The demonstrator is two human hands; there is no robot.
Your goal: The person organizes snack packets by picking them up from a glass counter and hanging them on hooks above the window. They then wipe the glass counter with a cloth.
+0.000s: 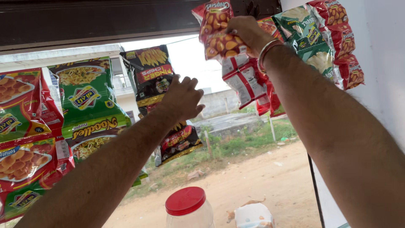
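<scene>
Right hand [247, 31], top centre of frame, pinched shut on red snack packet strip [217, 29]. Left hand [182, 98], mid-frame, fingers curled against black chip packets [152, 76]; grip unclear. Packets looked light, crinkly, crushable; best held by sealed top edge.

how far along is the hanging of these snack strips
Done: green and red strips hang at the left, and more strips hang at the right. In hand: the right hand holds a red packet strip up at the top, and the left hand is on the black strip. Left: the red strip is held, so it looks not yet hung.
</scene>
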